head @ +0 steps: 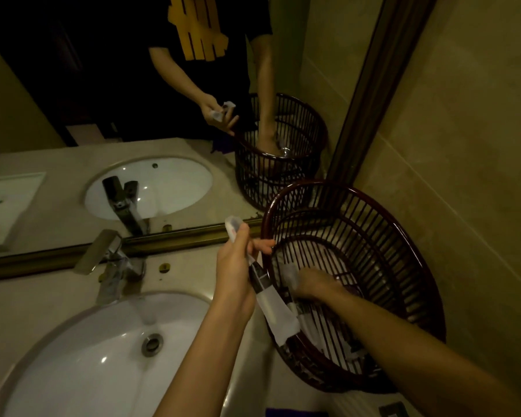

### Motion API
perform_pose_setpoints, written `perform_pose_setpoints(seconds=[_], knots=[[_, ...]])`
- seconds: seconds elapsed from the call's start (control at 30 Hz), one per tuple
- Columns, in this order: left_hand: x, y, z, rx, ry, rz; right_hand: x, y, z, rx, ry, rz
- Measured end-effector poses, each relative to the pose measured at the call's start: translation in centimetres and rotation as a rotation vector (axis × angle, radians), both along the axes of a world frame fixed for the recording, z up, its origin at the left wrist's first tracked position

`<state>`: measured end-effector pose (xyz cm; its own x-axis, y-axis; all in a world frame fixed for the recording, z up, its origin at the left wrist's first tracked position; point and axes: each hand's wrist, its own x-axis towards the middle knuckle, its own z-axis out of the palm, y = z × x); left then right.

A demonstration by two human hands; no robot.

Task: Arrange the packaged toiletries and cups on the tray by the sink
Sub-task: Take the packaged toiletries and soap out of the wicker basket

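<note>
Left hand (234,266) closed on packaged toiletries (265,291) — at basket (403,236) rim; right hand (315,282) inside — grip unclear.

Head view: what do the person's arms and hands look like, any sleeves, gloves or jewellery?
Both forearms are bare, with no sleeves reaching them. The left hand and right hand wear no gloves; no rings, watch or bracelet show, though the light is dim. The mirror reflection shows a dark short-sleeved T-shirt with a yellow block print on the chest.
</note>
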<state>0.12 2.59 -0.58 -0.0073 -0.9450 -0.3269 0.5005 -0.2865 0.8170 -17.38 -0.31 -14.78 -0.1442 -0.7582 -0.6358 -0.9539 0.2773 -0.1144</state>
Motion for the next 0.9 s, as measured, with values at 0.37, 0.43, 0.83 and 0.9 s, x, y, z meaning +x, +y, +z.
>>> perform_pose_setpoints(seconds=[0.37,0.43,0.83,0.9], knots=[[0.0,-0.3,-1.3,0.044,0.009,0.018,-0.2,-0.5,-1.0,0.048,-0.056,-0.044],[0.0,-0.3,-1.4,0.045,0.055,0.015,-0.9,-1.0,0.6,-0.007,-0.12,-0.034],[0.5,0.1,-0.1,0.042,0.262,-0.058,0.7,2.9,22.1,-0.504,-0.837,-0.016],[0.3,0.4,0.2,-0.023,0.289,-0.132,3.1,3.3,21.9,-0.52,-0.765,0.05]])
